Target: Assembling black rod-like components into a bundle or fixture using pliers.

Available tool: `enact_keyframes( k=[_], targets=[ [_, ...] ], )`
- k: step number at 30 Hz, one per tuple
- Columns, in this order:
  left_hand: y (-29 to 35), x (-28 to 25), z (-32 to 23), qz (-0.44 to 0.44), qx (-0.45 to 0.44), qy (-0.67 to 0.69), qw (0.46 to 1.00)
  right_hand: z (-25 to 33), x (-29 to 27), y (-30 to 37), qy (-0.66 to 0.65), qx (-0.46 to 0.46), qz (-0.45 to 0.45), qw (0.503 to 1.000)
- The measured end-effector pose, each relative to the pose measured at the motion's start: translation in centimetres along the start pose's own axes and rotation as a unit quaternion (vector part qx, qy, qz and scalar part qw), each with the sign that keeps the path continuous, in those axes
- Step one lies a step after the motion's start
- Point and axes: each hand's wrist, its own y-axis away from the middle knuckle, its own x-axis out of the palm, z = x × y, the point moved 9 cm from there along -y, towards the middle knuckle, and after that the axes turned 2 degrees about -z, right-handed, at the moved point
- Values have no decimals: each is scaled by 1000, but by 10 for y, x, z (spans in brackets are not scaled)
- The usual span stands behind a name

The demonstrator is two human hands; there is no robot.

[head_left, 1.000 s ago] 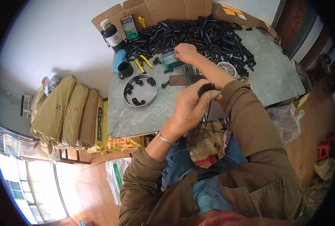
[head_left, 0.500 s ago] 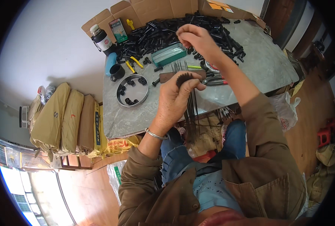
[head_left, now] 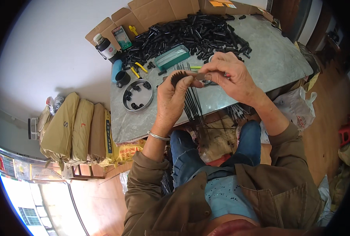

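The fingers of the left hand (head_left: 173, 92) are curled round a dark ridged stack (head_left: 178, 78), its row of teeth showing above the thumb; the fingers of the right hand (head_left: 234, 78) are bent into a pinch just beside it, though whether anything sits between their tips I cannot tell. A brownish strip (head_left: 196, 75) shows between the hands, and it is unclear whether it is held or lies on the bench behind. The stack, then, is up off the bench (head_left: 269, 51), in front of the body, and the handwork looks to be mid-step, with nothing being set down. Below the left hand, thin black rods (head_left: 192, 104) reach past the near edge; what is finished on them cannot be read. Farther out, the teal tray (head_left: 174, 63) holds plenty of pale, thin pieces (head_left: 175, 54), so that supply seems far from used up. To the left, the round metal tray (head_left: 140, 94) carries small black parts (head_left: 136, 106) in a few separate clusters, with much of its floor bare. At the back, a broad loose pile of black tubular parts (head_left: 186, 35) suggests a large batch, but whether these are done or waiting the view does not settle.
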Motion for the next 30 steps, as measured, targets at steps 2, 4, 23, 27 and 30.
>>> enact_keyframes(
  k=[2,4,23,27,30],
  targets=[
    [0,1,-1,1,2,-3,1000,1,0,-1,-10,-7,-13,1000],
    [0,1,-2,2,6,-6,1000,2,-1,-1,-16,-11,-20,1000],
    [1,9,-7,64,5,-20,998,20,-2,-12,10,-53,19,998],
    [-1,9,-7,87,-6,-32,996,23,-8,-15,25,-77,8,997],
    [-4,7,-13,111,-9,-79,991,26,-11,-22,41,-107,41,993]
  ],
)
